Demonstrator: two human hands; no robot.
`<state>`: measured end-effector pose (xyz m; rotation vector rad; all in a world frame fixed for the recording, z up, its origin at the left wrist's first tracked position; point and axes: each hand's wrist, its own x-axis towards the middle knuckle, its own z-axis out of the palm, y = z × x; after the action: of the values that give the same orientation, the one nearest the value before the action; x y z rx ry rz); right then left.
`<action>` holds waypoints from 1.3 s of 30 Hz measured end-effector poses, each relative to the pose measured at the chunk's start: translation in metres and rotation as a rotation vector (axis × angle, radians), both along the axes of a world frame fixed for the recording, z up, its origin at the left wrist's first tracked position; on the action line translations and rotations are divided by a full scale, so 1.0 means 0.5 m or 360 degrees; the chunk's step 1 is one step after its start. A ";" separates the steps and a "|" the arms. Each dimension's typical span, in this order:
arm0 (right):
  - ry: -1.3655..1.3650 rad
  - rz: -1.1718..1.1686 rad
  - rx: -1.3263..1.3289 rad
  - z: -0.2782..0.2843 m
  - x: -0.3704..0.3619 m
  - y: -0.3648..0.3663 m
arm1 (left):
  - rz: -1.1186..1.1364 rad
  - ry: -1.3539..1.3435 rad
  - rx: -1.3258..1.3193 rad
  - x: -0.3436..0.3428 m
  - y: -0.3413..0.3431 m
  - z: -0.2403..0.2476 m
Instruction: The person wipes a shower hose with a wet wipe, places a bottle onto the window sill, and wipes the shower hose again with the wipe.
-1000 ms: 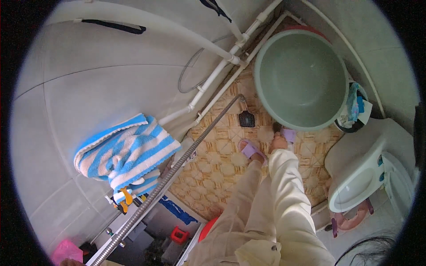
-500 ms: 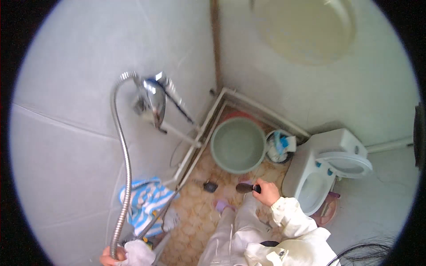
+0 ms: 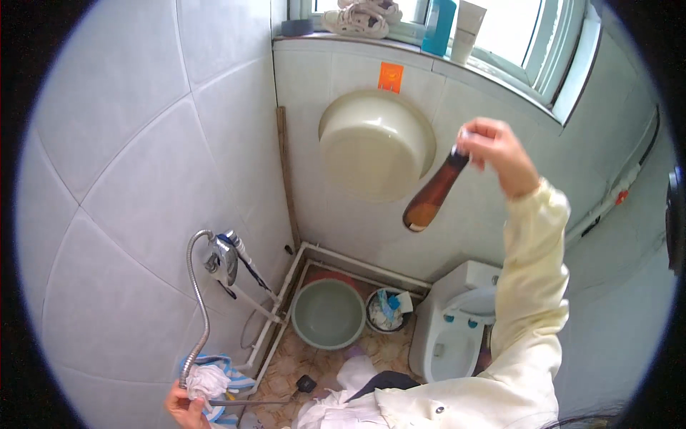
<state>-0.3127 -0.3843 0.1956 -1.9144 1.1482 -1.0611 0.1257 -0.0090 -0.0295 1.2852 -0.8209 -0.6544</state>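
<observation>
My right hand (image 3: 499,151) is raised in front of the far wall, its fingers closed round the narrow end of a brown, see-through tapered bottle (image 3: 434,194). The bottle hangs tilted, its wider, amber-tinted end pointing down and left. At the lower left, my left hand (image 3: 184,407) is closed on a bunched white cloth (image 3: 207,382). A metal shower hose (image 3: 205,314) runs down to the cloth and that hand. Behind the cloth hangs a blue-and-white striped towel (image 3: 236,377).
A cream basin (image 3: 371,154) hangs on the far wall below a windowsill holding shoes (image 3: 363,18) and a blue bottle (image 3: 438,28). A green-grey tub (image 3: 329,314), a waste bin (image 3: 386,312) and a toilet (image 3: 454,350) stand on the floor. The shower tap (image 3: 223,261) is on the left wall.
The view has tipped up, bringing the window and sill into sight. My right hand has lifted the bottle from low near my legs to in front of the far wall. My left hand keeps the cloth.
</observation>
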 end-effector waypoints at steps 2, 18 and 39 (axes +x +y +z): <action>0.0128 -0.0058 -0.0221 0.104 -0.014 -0.080 | 0.0097 -0.0094 -0.0065 -0.026 -0.037 0.013; -0.0187 -0.0398 -0.0719 0.526 0.065 -0.578 | 0.0611 -0.0020 -0.0092 -0.194 -0.137 0.082; 0.0982 -0.1320 -0.0975 0.499 0.165 -0.687 | 0.1231 -0.0228 -0.0090 -0.273 -0.095 0.001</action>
<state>-0.2304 -0.7279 0.4449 -2.3789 2.3097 -1.3907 -0.0111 -0.0565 -0.0289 1.4723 -0.3902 0.0788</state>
